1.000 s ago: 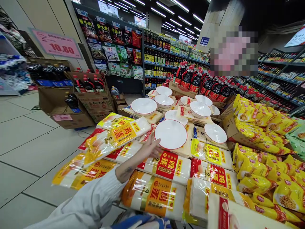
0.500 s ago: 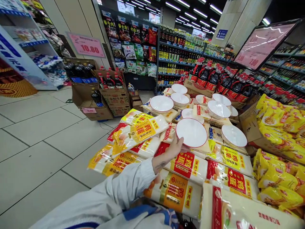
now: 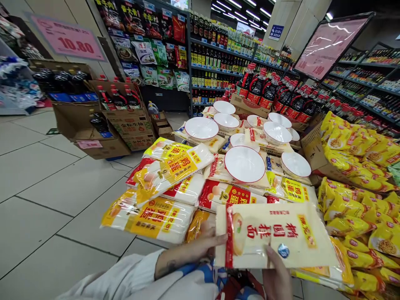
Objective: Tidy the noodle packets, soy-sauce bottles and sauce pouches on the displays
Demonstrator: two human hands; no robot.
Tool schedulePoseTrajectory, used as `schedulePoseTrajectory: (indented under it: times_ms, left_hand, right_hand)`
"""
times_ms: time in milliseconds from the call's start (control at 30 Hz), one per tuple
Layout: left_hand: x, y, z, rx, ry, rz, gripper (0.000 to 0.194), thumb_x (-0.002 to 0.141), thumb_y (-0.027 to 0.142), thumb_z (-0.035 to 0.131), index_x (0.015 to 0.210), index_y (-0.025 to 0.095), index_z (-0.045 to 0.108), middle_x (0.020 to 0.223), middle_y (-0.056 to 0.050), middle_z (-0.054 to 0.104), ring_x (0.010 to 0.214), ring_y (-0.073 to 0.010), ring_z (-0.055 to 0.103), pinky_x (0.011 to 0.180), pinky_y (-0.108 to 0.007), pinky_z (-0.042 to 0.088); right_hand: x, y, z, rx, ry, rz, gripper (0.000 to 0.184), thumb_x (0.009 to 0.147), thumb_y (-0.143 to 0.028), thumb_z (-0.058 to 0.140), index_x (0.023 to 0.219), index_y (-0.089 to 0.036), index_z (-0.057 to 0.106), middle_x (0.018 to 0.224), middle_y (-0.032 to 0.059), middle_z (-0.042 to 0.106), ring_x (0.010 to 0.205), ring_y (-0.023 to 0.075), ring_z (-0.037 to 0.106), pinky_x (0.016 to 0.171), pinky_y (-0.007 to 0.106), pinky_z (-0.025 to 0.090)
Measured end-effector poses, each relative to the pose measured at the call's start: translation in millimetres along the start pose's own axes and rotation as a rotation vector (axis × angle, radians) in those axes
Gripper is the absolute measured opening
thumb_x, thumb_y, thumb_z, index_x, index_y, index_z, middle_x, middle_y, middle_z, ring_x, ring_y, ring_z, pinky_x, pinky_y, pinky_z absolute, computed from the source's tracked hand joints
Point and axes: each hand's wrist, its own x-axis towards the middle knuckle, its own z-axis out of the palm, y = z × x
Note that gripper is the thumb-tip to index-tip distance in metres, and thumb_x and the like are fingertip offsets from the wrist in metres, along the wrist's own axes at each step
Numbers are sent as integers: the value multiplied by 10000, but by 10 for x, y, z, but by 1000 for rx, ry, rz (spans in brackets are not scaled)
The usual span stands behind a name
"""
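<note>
A large cream pack of dried noodles with a red band lies across the front of the display, toward my body. My right hand grips its near edge, thumb on top and fingers hidden beneath. At its left end, my left hand closes on the edge, thumb over the wrapper; the other fingers are partly blurred. Beyond the pack a white bowl with a red rim rests on noodle packs, apart from both hands. A yellow noodle pack lies slanted over others at the left.
Several more white bowls sit on packs farther back. Boxed dark bottles with red caps stand behind them. Yellow snack bags are heaped at the right. Cartons of bottles stand on the tiled floor at the left.
My left hand has let go of the bowl's rim and come back to the cream noodle pack. That pack has moved left, and my right hand has come into view holding it.
</note>
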Motion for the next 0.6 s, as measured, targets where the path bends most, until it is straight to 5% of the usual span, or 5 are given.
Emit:
schedulePoseTrajectory:
  times_ms: [200, 433, 600]
  left_hand:
    - [31, -6, 30, -115, 74, 58, 755, 596, 532, 916, 1236, 197, 694, 1083, -151, 779, 1065, -368, 723, 1032, -550, 517]
    - [19, -81, -50, -92, 39, 82, 734, 670, 520, 882, 1271, 159, 667, 1238, -177, 722, 1195, -362, 661, 1104, -549, 455]
    - [-36, -106, 91, -53, -70, 115, 715, 716, 551, 844, 1307, 193, 660, 1320, -143, 685, 1229, -344, 635, 1123, -524, 430]
  right_hand:
    - [-121, -43, 366, 6, -33, 98, 955, 648, -452, 903, 1478, -203, 502, 1178, 97, 740, 1180, 319, 643, 1071, 488, 484]
    - [-145, -235, 379, -19, -22, 184, 969, 586, -489, 927, 1431, -191, 558, 1134, 109, 753, 1144, 325, 661, 1071, 474, 472]
    - [-189, -217, 296, 23, 70, 227, 868, 494, -444, 961, 1283, -214, 682, 980, 49, 785, 1036, 335, 710, 917, 418, 587]
